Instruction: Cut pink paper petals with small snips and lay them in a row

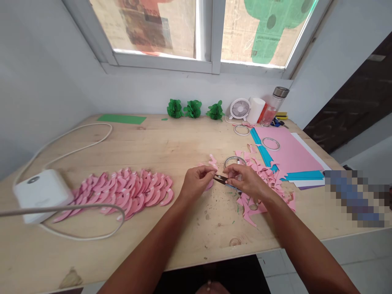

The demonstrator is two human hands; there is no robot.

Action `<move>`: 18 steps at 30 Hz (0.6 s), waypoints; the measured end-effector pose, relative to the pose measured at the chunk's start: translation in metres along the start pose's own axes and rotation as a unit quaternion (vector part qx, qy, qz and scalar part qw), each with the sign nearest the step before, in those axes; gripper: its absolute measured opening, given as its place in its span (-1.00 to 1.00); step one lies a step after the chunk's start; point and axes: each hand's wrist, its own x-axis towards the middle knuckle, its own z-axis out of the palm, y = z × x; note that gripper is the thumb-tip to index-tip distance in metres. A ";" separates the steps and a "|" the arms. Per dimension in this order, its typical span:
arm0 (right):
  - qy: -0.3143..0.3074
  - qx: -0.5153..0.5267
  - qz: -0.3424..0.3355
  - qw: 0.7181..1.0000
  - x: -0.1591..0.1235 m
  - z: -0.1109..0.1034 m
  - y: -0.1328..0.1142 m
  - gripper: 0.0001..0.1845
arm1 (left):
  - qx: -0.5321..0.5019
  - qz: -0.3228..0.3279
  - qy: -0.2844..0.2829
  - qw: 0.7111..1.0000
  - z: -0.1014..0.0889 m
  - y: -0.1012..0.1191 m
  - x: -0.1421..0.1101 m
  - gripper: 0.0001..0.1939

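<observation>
My right hand (245, 179) is closed around a small pair of scissors (219, 179), whose dark blades point left. Right at the blade tips, my left hand (197, 181) pinches thumb and finger together; whatever is between them is too small to make out. A pink paper piece (209, 186) shows partly below the left fingers, and other pink bits (212, 160) lie just beyond them. Behind the right hand a roll of tape (234, 160) is partly covered. Pink paper scraps (269, 177) are heaped around and under my right wrist.
Overlapping rows of curved pink paper pieces (137, 190) lie at left, beside a white box (43, 194) with a looping cable. Coloured sheets (294, 151) carry another tape roll (271, 143) at right. Green paper shapes (192, 109), a fan (240, 109) and a bottle (274, 107) line the back.
</observation>
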 end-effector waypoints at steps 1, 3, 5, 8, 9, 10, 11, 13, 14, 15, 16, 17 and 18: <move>0.007 0.003 0.001 1.000 0.000 0.000 0.000 -0.79 | -0.011 -0.017 -0.011 1.000 0.000 0.003 -0.001 -0.79; 0.020 0.007 0.003 1.000 0.001 0.001 0.000 -0.81 | -0.032 -0.044 -0.033 0.998 0.000 0.007 -0.002 -0.78; 0.028 0.009 0.007 1.000 0.001 0.001 0.000 -0.82 | -0.048 -0.061 -0.045 0.996 0.001 0.010 -0.003 -0.81; 0.031 0.002 0.007 0.999 0.001 0.003 -0.001 -0.81 | -0.053 -0.067 -0.047 0.995 0.001 0.012 -0.004 -0.84; 0.037 -0.003 0.005 0.999 0.001 0.003 -0.001 -0.81 | -0.050 -0.064 -0.046 0.996 0.002 0.012 -0.004 -0.84; 0.045 -0.010 0.001 0.999 0.000 0.004 -0.002 -0.81 | -0.046 -0.058 -0.046 0.996 0.002 0.012 -0.004 -0.83; 0.054 -0.018 -0.005 0.998 0.000 0.005 -0.003 -0.82 | -0.042 -0.051 -0.047 0.997 0.003 0.011 -0.004 -0.83; 0.073 -0.036 -0.027 0.996 0.001 0.007 -0.006 -0.85 | -0.034 -0.035 -0.049 0.998 0.004 0.009 -0.005 -0.82; 0.079 -0.045 -0.041 0.995 0.001 0.008 -0.007 -0.87 | -0.031 -0.028 -0.049 0.998 0.004 0.008 -0.005 -0.81; 0.084 -0.054 -0.055 0.993 0.001 0.009 -0.008 -0.89 | -0.029 -0.020 -0.049 0.998 0.005 0.007 -0.005 -0.81; 0.088 -0.063 -0.067 0.992 0.001 0.011 -0.009 -0.90 | -0.028 -0.014 -0.048 0.998 0.005 0.006 -0.005 -0.82; 0.092 -0.072 -0.075 0.990 0.002 0.012 -0.009 -0.91 | -0.026 -0.009 -0.048 0.998 0.006 0.006 -0.005 -0.82; 0.095 -0.081 -0.080 0.989 0.002 0.013 -0.009 -0.92 | -0.025 -0.006 -0.048 0.999 0.006 0.005 -0.005 -0.82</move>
